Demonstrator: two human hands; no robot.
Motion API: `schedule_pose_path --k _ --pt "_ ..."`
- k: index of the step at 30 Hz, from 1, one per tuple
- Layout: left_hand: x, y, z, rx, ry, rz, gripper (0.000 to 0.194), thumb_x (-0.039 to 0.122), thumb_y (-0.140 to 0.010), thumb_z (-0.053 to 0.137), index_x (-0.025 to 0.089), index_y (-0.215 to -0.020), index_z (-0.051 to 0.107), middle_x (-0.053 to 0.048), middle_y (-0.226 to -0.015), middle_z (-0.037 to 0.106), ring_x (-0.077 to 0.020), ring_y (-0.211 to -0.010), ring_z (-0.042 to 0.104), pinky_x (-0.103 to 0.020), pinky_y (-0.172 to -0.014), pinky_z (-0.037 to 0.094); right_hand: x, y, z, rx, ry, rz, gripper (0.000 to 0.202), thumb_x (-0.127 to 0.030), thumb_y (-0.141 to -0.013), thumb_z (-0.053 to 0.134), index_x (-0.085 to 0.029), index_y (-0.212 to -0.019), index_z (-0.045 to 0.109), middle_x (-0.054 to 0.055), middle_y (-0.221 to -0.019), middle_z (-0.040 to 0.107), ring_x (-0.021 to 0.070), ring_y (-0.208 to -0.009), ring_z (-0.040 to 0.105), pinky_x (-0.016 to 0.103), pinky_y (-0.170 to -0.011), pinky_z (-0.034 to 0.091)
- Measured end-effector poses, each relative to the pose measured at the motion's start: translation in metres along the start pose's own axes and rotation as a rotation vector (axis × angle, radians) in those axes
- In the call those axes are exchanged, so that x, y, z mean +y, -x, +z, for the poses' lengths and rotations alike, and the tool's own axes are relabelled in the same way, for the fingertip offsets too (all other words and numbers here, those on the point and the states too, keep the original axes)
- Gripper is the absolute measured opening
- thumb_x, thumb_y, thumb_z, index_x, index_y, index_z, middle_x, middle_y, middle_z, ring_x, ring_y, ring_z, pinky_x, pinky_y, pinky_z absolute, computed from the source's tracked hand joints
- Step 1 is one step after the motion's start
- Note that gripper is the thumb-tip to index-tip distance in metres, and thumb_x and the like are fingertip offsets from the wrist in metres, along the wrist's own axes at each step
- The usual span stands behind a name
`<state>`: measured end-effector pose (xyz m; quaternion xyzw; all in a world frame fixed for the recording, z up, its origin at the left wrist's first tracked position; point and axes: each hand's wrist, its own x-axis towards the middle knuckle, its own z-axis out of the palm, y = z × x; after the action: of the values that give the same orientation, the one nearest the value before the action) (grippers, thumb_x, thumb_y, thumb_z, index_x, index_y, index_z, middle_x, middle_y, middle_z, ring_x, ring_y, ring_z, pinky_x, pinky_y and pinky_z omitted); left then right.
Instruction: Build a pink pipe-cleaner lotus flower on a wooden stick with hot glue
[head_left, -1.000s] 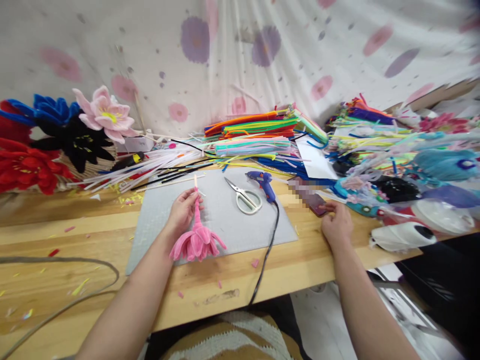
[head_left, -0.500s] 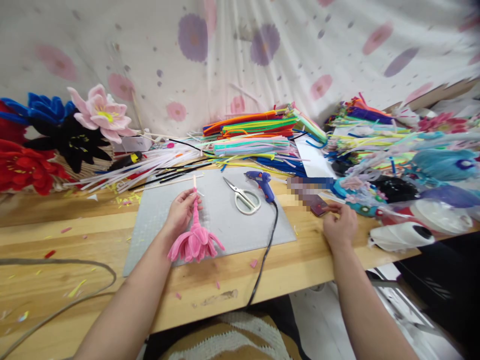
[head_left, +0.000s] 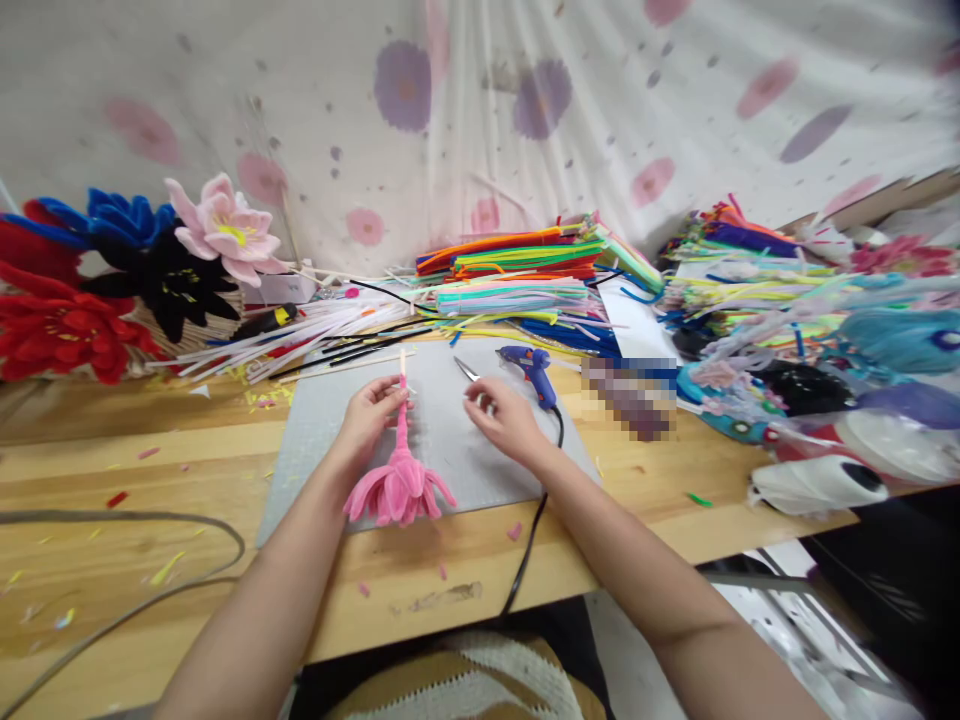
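A pink fuzzy pipe-cleaner flower hangs head down from my left hand. The fingers of that hand are closed round its pink-wrapped stem, and a pale bare stick end pokes up above them. My right hand is over the scissors, its fingers loosely curved and apart, with nothing seen in them. It covers the scissor handles; only the blades show. Just right of that hand lies a blue glue gun on the grey cutting mat.
Bundles of coloured pipe cleaners line the back. Finished flowers stand at left. A black cord runs off the front edge. At right are a blurred-out item and a white thread spool. Scraps dot the wooden table.
My right hand has left the dark phone-like item at right and moved left over the scissors. My left hand still holds the flower in much the same place. The view has shifted slightly.
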<state>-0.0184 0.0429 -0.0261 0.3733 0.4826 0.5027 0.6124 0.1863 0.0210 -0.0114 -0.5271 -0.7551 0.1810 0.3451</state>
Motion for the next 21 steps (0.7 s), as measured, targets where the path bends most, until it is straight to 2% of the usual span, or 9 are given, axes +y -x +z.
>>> schedule_pose_path --k 3,7,12,16,21 --pt "0.002 0.002 0.001 0.014 -0.064 0.047 0.050 0.033 -0.053 0.075 0.014 -0.096 0.059 0.000 -0.071 0.058 -0.0127 -0.061 0.059 -0.024 -0.051 0.048 -0.027 -0.038 0.029 -0.075 -0.052 0.066 0.023 -0.041 -0.078 0.049 -0.020 -0.077 0.056 0.000 -0.079 0.062 0.0100 -0.065 0.053 0.022 -0.062 0.038" --pt "0.005 0.005 0.004 0.071 -0.155 0.088 0.052 0.038 -0.052 0.074 0.012 -0.094 0.060 -0.001 -0.071 0.058 -0.0119 -0.058 0.058 -0.021 -0.047 0.044 -0.039 -0.064 0.054 -0.140 0.010 0.202 0.033 -0.051 -0.077 0.047 -0.020 -0.072 0.057 0.000 -0.072 0.063 0.0110 -0.064 0.053 0.022 -0.058 0.034" --pt "0.003 0.006 0.008 0.130 -0.230 0.092 0.054 0.040 -0.049 0.075 0.011 -0.094 0.064 -0.004 -0.074 0.062 -0.0124 -0.057 0.058 -0.020 -0.046 0.043 -0.039 -0.070 0.058 -0.172 0.113 0.275 0.023 -0.037 -0.077 0.047 -0.020 -0.070 0.060 0.001 -0.070 0.064 0.0129 -0.065 0.054 0.023 -0.057 0.032" --pt "-0.001 0.004 0.011 0.139 -0.188 0.087 0.045 0.036 -0.053 0.074 0.010 -0.090 0.067 -0.006 -0.074 0.066 -0.0133 -0.056 0.058 -0.024 -0.046 0.046 -0.038 -0.069 0.058 -0.155 0.116 0.241 0.018 -0.027 -0.075 0.046 -0.020 -0.067 0.060 0.002 -0.069 0.064 0.0143 -0.065 0.053 0.024 -0.057 0.032" --pt "-0.004 0.002 0.012 0.181 -0.110 0.089 0.035 0.025 -0.055 0.073 0.012 -0.087 0.069 -0.007 -0.084 0.067 -0.0143 -0.058 0.059 -0.025 -0.045 0.048 -0.034 -0.065 0.063 -0.072 0.027 0.163 0.017 -0.022 -0.076 0.045 -0.019 -0.065 0.058 0.002 -0.067 0.061 0.0131 -0.063 0.050 0.024 -0.058 0.032"
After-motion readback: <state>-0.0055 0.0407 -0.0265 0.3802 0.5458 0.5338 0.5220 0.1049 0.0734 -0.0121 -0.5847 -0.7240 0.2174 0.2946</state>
